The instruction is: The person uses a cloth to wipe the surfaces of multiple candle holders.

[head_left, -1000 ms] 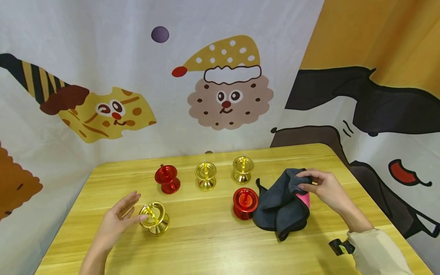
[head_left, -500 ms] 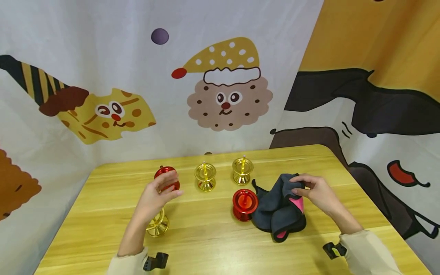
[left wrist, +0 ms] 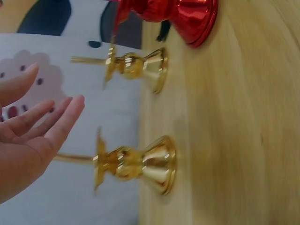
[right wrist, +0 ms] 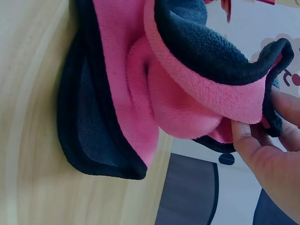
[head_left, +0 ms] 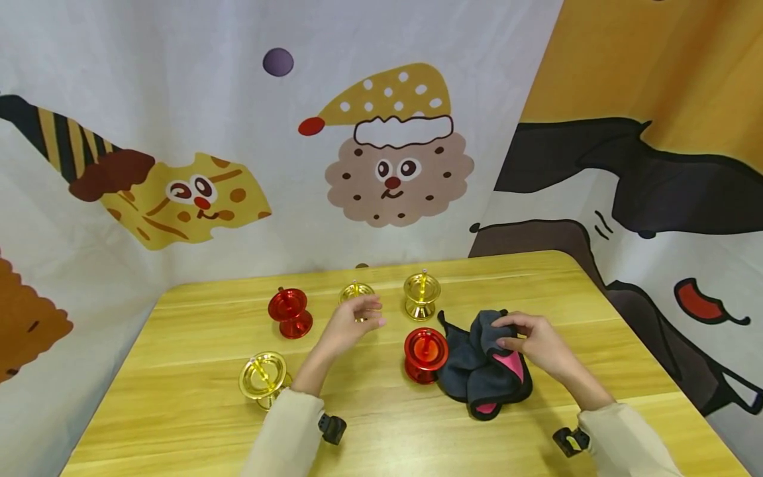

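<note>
Dark grey and pink, a soft cloth (head_left: 461, 381) is lying in rumpled folds on the wooden table (head_left: 369, 440) in the head view, with the front red candle holder (head_left: 426, 358) standing just beside it at 9 o'clock; whether these 2 are touching, I cannot tell. The right hand (head_left: 536, 341) is pinching the cloth's raised upper edge from about 2 o'clock. The left hand (head_left: 346, 329) is hovering above the table, its fingers loosely extended and its thumb spread away. Around that hand, the middle gold candle holder (head_left: 356, 291) is standing at 12 o'clock, partly hidden by the fingers; the rear gold candle holder (head_left: 420, 298) is standing at 2, the front red one at 4, the near gold candle holder (head_left: 264, 377) at 8 and the left red candle holder (head_left: 292, 315) at 9. A printed curtain (head_left: 286, 228) is hanging behind at 12 o'clock.

In the left wrist view, turned sideways, the left hand is entering from 9 o'clock, overlapping a gold stem; contact is unclear. 2 gold holders and, towards 1 o'clock, a red holder are showing.

In the right wrist view, the right hand's fingers are gripping the black-trimmed edge from 4 o'clock, while the pink side is curling open.
</note>
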{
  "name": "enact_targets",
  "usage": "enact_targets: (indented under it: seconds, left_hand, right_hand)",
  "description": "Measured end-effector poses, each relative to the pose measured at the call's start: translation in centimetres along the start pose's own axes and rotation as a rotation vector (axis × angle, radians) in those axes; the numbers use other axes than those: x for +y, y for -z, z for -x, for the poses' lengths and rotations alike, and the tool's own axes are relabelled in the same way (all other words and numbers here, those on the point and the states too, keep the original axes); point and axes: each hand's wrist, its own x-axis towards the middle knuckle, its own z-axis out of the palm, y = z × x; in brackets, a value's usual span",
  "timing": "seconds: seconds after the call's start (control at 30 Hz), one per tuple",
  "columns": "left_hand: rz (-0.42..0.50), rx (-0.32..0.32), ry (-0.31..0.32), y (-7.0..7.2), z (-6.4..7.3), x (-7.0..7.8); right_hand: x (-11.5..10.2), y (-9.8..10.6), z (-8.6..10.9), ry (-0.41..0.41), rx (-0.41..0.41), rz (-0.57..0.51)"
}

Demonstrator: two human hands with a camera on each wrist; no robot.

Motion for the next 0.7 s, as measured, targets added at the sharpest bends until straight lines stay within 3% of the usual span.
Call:
enact_targets:
  seconds: [0.23,0.4,0.57,0.7]
  left_hand:
    - [-0.032,-0.023,0.052,-1.8,-3.3,-0.7]
    - [0.065,-0.029,0.15,-2.8,-5.1,-0.6]
    - [0.13,-0.049,0.207,-3.6,-6.3,-0.7]
    - [0.257,-0.064,0.252,-4.1,-6.7,-0.8]
  right_hand:
    - [0.6,-0.5,0.0,-0.009,-0.016,0.008]
    - [0.8,-0.7,-0.1,-0.023,-0.033,0.02]
    - [1.0,-0.7,-0.1,-0.011,-0.028,0.038]
    - [1.1,-0.7,-0.1,-0.032,-0.024,0.035]
